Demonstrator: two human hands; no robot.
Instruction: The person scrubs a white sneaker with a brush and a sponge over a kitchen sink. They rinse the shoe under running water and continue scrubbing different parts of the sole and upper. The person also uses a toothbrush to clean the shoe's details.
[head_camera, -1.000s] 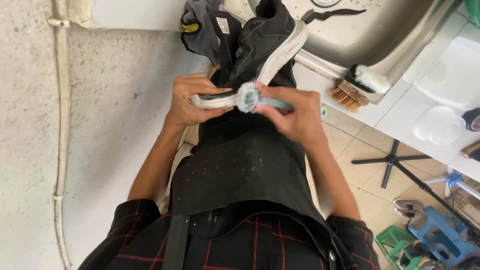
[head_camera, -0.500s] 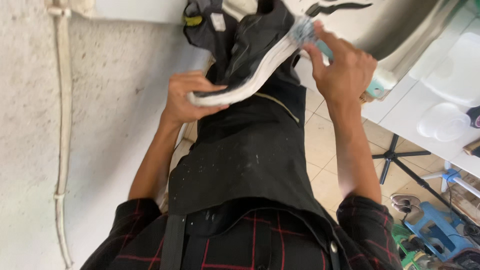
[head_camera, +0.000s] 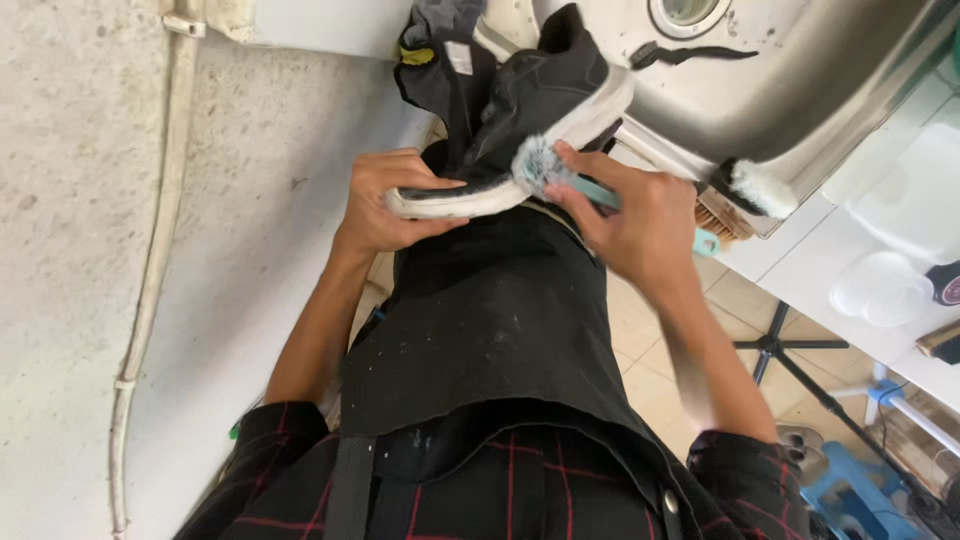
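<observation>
Black with a white sole, the shoe (head_camera: 530, 120) lies slantwise across the middle of the view, its long axis running from near left up to far right, toe end over the edge of the steel sink (head_camera: 800, 90) and the other end down by the person's apron (head_camera: 490, 330). The left hand (head_camera: 385, 205) is clamped on the near-left end of the sole, thumb on top and fingers curled under it, wrist bent and forearm coming up from near left. The right hand (head_camera: 640, 215) is closed around the handle of a pale blue brush (head_camera: 545, 165), whose foamy head presses against the sole's edge about midway along the shoe, just right of the left hand's grip. So the brush sits between the two hands, with the free length of sole stretching away to the far right. The right forearm comes in from near right, elbow low. A second brush (head_camera: 740, 200) rests on the sink's rim nearby
</observation>
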